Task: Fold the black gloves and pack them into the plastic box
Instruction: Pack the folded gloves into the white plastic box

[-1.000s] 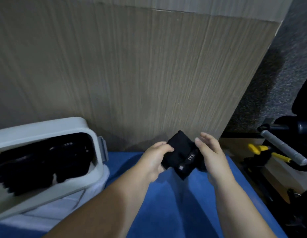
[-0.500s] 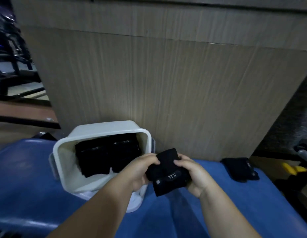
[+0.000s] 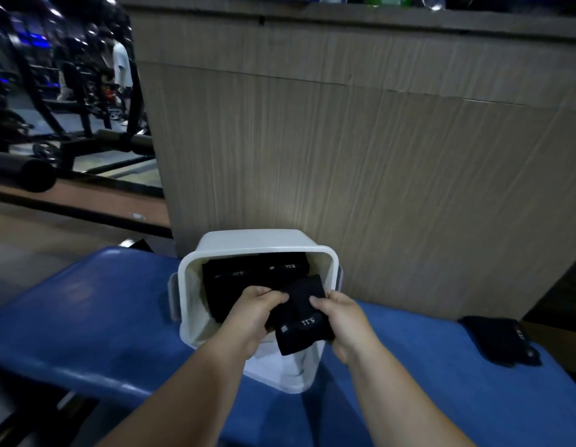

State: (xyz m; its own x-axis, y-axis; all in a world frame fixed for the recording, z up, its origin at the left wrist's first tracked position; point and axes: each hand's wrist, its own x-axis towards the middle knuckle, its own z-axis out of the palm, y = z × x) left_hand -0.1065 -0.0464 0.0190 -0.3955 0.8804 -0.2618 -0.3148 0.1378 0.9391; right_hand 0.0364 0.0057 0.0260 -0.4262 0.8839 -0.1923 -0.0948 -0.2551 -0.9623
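wood panel (image 3: 376, 162) just behind plastic box (image 3: 257, 243) | blue padded bench (image 3: 103, 317) under plastic box | plastic box white, mouth tipped toward camera, packed with folded black gloves (image 3: 244, 279) | loose black glove (image 3: 502, 340) on bench, well right of plastic box | folded glove (image 3: 304, 321) at plastic box's near rim, gripped by left hand (image 3: 251, 314) and right hand (image 3: 341, 321), fingers curled round its edges

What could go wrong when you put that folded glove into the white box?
1. The folded glove, pinched by the left hand and right hand, could unfold once they let go.
2. The plastic box looks tipped toward you and holds packed gloves; pushing might slide them out.
3. The spare glove lies near the right end of the blue bench and could get knocked off.
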